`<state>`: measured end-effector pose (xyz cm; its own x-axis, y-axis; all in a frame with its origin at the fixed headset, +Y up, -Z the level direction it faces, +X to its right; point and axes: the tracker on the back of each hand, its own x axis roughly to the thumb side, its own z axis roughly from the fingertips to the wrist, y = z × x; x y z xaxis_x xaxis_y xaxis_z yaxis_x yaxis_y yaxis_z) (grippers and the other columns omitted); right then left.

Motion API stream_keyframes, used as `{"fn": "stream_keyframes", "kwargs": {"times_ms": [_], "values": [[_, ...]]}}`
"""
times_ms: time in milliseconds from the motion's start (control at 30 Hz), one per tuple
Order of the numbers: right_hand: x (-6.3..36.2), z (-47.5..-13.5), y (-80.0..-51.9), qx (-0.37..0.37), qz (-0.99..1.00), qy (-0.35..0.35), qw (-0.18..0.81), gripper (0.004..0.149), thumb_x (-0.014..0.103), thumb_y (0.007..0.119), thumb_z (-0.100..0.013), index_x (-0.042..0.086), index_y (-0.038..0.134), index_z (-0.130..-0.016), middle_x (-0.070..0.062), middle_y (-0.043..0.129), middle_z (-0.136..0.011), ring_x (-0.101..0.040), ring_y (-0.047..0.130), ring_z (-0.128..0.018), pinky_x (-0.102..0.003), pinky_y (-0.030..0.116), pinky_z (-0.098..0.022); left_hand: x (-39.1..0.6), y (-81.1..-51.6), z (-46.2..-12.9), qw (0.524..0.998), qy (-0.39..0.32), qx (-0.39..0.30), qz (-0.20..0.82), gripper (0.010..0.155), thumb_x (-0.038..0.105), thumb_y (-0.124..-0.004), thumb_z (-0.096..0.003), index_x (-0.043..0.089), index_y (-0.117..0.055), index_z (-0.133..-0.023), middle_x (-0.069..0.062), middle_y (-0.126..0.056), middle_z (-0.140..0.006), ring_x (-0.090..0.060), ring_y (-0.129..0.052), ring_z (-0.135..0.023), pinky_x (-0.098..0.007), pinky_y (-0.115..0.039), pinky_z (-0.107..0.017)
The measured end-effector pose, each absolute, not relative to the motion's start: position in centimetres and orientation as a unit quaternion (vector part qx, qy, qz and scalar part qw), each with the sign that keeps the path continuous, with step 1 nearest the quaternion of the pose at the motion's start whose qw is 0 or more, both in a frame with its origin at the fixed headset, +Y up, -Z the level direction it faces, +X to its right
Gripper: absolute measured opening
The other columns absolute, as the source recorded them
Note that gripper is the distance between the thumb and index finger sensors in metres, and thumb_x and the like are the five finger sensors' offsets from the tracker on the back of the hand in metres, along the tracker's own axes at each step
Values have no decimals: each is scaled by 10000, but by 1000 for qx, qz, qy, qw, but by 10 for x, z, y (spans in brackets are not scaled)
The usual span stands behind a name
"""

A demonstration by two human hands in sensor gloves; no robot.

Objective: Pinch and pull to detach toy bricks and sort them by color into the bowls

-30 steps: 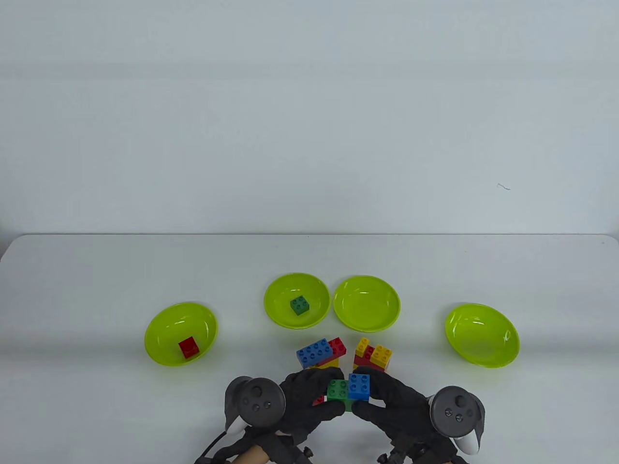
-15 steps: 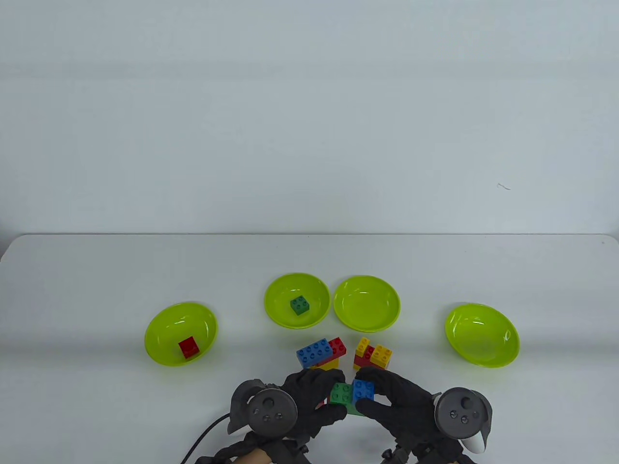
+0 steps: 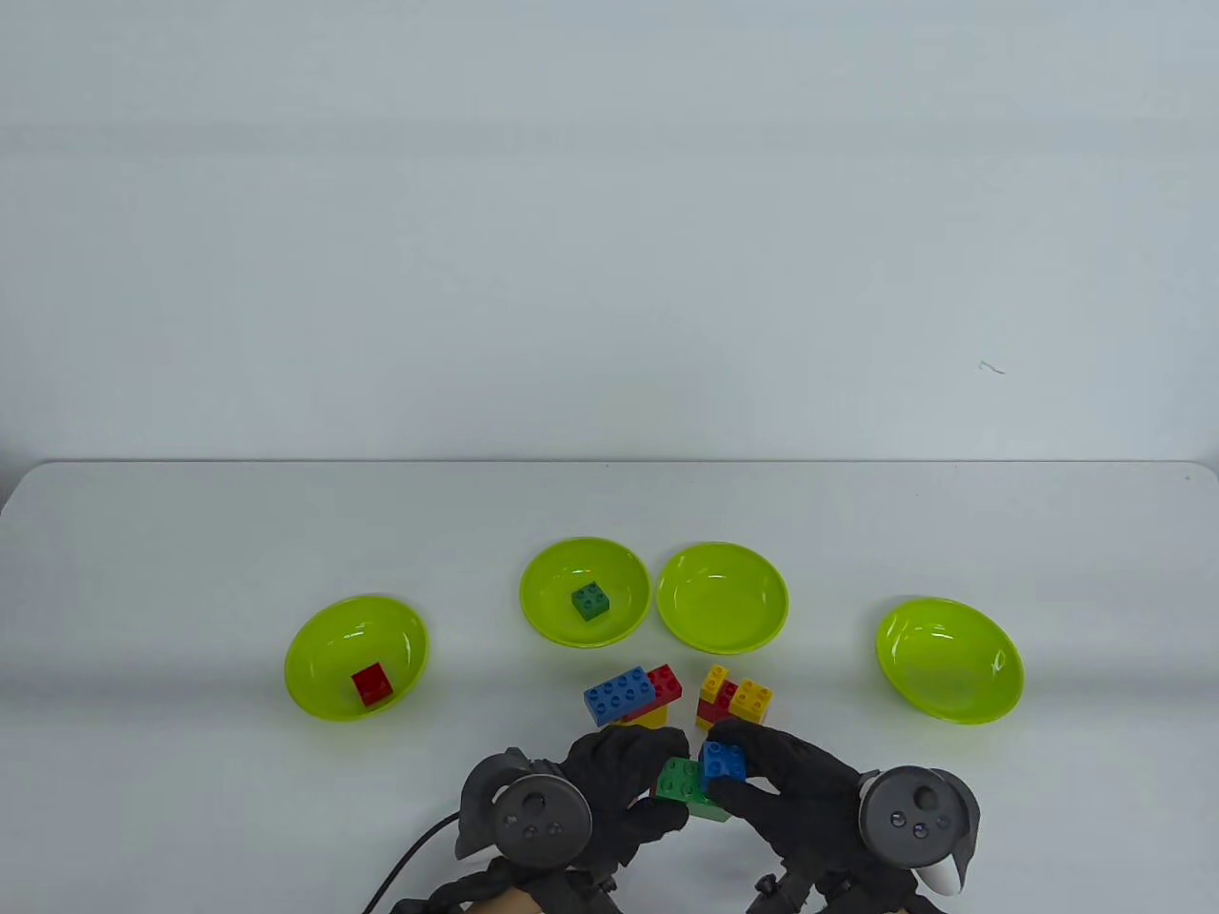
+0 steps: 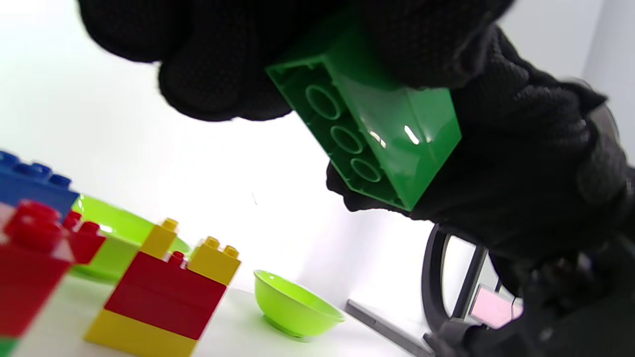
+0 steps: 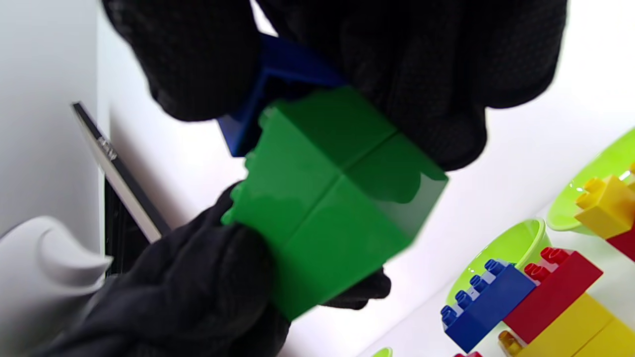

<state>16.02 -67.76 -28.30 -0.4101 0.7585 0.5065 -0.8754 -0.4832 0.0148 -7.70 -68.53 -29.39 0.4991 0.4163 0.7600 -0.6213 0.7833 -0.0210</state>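
Observation:
Near the table's front edge my left hand (image 3: pixel 649 781) grips a stack of two green bricks (image 3: pixel 681 783), seen from below in the left wrist view (image 4: pixel 382 141). My right hand (image 3: pixel 741 767) pinches the blue brick (image 3: pixel 726 759) on top of that stack. In the right wrist view the blue brick (image 5: pixel 285 64) sits tilted against the green bricks (image 5: pixel 332 198), partly hidden by my fingers. One green bowl (image 3: pixel 333 643) holds a red brick (image 3: pixel 371 684). Another bowl (image 3: pixel 552 586) holds a green brick (image 3: pixel 590 601).
A blue, red and yellow stack (image 3: pixel 633 695) and a yellow and red stack (image 3: pixel 733 703) stand just beyond my hands. An empty bowl (image 3: pixel 722 598) is at the centre right, and another empty bowl (image 3: pixel 949 660) at the far right.
Both hands have shifted slightly right and toward the front edge with the bricks. The blue brick has tipped on the green stack.

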Motion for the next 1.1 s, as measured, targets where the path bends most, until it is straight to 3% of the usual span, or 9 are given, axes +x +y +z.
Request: {"fn": "stream_keyframes", "kwargs": {"times_ms": [333, 667, 867, 1100], "values": [[179, -299, -671, 181, 858, -147, 457, 612, 352, 798, -467, 5, 713, -963, -241, 863, -872, -419, 923, -726, -569, 706, -606, -89, -687, -306, 851, -348, 103, 379, 664, 421, -767, -446, -5, -705, -951, -266, -848, -836, -392, -893, -712, -576, -684, -590], [206, -394, -662, 60, 936, -107, 331, 614, 317, 804, -479, 6, 677, -993, -254, 827, -914, -433, 894, -766, -575, 684, -628, -97, -687, -315, 849, -323, 102, 405, 665, 414, -766, -449, -7, -695, -959, -269, -840, -845, -398, -886, -720, -578, -678, -593], [201, -449, -685, 5, 959, -29, 282, 607, 336, 838, -465, 37, 710, -978, -232, 853, -898, -412, 916, -749, -559, 698, -624, -98, -686, -315, 847, -325, 102, 407, 666, 416, -768, -450, -7, -696, -959, -269, -841, -846, -399, -886, -722, -578, -677, -594], [191, -476, -703, -18, 972, 30, 230, 611, 335, 838, -472, 35, 698, -986, -228, 842, -911, -415, 904, -766, -561, 684, -640, -107, -682, -318, 845, -316, 110, 418, 666, 416, -770, -451, -8, -698, -959, -270, -841, -847, -400, -885, -722, -578, -677, -594]]}}
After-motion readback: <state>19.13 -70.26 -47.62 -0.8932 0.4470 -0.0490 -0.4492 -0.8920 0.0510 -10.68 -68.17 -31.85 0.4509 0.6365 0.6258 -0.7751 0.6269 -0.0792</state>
